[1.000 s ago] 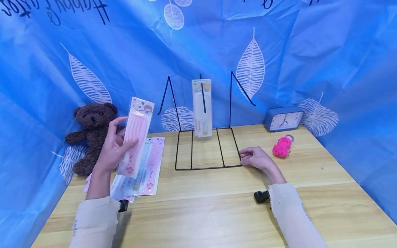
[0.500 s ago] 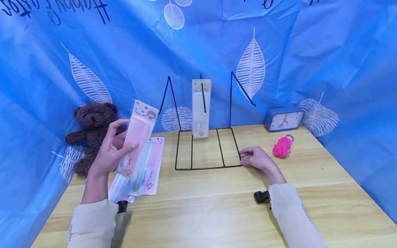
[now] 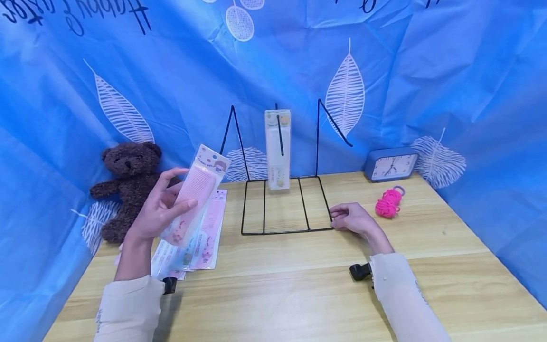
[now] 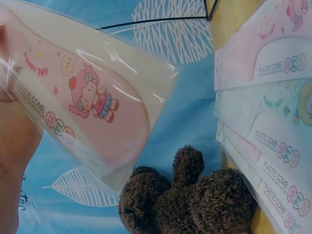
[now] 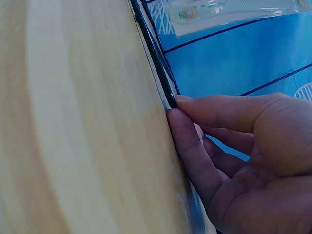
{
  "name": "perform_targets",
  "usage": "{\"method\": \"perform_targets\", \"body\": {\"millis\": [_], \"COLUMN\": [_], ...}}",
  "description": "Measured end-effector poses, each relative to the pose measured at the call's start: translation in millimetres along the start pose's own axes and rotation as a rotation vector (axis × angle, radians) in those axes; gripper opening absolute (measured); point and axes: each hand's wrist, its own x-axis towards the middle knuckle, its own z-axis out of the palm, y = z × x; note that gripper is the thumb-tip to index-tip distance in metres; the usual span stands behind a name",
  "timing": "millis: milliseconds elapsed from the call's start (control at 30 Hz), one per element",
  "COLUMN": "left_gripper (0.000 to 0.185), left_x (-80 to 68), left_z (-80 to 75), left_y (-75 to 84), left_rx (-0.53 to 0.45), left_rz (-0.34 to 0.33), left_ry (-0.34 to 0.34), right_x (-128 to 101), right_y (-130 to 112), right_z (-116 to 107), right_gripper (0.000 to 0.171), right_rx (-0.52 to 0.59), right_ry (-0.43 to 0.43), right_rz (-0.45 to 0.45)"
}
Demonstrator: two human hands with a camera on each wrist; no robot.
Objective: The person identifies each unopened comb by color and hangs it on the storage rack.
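My left hand [image 3: 158, 211] pinches a packaged pink comb [image 3: 196, 190] between thumb and fingers, tilted and raised above the table. Its wrapper reads "Plastic comb" in the left wrist view. Below it lies a pile of packaged combs [image 3: 210, 228], pink and pale green ones overlapping. A black wire rack [image 3: 286, 232] stands mid-table with three upright arms. From its middle arm hangs a pale packaged comb [image 3: 278, 159]. At the rack's front right corner, my right hand [image 3: 353, 217] grips the base wire; thumb and fingertip [image 5: 183, 122] close on it in the right wrist view.
A brown teddy bear [image 3: 128, 175] sits at the left behind the pile. To the right are a blue clock [image 3: 392, 164] and a bundle of pink yarn [image 3: 389, 203]. A blue printed cloth [image 3: 290, 57] hangs behind the wooden table [image 3: 290, 294].
My left hand has carried the pink comb a little right and tilted it further rightward, its top now near the rack's left arm. The hanging comb sways slightly. My right hand stays put.
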Motion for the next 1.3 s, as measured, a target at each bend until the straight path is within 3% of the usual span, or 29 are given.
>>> {"method": "perform_targets", "body": {"millis": [533,767,900,1133,1300], "left_gripper": [0.066,0.065,0.063,0.053,0.055], "left_x": [1.8,5.4,10.2,23.8,32.3], "left_z": [1.6,5.6,10.9,27.4,35.1], "left_y": [-2.2,-2.6,-5.8,-13.2,-18.9], "left_rx": [0.049,0.094,0.085,0.158,0.119], "left_rz": [-0.025,-0.069,-0.051,-0.016,-0.024], "left_ry": [-0.032,0.006,0.007,0.130,0.175], "right_x": [0,0,0,1,1], "right_y": [0,1,1,2,1], "right_z": [0,0,-1,-1,0], "right_gripper": [0.059,0.058,0.059,0.058,0.058], "right_rx": [0.018,0.013,0.010,0.024,0.023], "right_ry": [-0.004,0.002,0.001,-0.002,0.003], "right_rz": [0.005,0.005,0.003,0.006,0.007]}}
